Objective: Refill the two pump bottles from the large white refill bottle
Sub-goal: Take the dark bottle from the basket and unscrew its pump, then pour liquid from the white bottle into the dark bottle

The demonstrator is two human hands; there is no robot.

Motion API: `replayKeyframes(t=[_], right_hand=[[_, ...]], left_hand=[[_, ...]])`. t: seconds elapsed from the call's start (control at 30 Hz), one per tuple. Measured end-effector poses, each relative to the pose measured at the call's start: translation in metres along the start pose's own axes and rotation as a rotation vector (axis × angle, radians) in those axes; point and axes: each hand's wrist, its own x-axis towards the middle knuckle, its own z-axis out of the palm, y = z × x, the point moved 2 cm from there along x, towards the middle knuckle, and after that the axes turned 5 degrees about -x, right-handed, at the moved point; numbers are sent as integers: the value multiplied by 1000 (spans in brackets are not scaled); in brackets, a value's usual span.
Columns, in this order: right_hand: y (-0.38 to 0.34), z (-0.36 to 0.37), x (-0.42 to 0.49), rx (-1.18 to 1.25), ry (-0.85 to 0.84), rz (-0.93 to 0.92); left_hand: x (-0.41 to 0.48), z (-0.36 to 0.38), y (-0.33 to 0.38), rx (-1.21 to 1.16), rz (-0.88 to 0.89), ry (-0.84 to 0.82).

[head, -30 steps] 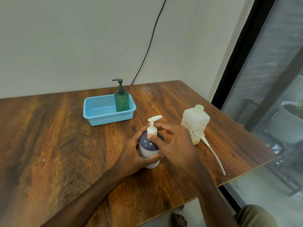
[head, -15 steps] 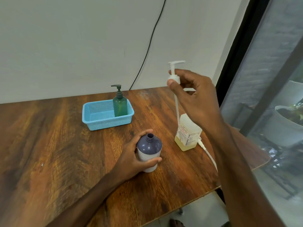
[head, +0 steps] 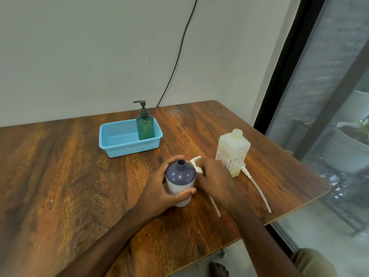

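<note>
In the head view, the left hand (head: pixel 161 188) wraps around the dark purple pump bottle (head: pixel 180 176), which stands uncapped near the front of the wooden table (head: pixel 60 176). The right hand (head: pixel 215 176) pinches its white pump (head: pixel 196 163) low beside it. The white refill bottle (head: pixel 232 150), just to the right, looks nearly empty, so probably light and thin-walled; gripping its flat sides mid-body should suit pouring into that narrow neck.

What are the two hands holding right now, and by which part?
The left hand grips the open purple bottle around its body. The right hand holds the white pump near its head, low beside that bottle.
</note>
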Motion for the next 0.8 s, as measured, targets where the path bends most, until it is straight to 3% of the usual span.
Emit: replayKeyframes(t=[0.6,0.8], right_hand=[[11,19,-21,39,27,38],[22,4,-45,131,136,89]], left_hand=[[-1,-2,2,42,44,46],[-3,1,5,46,55,80]])
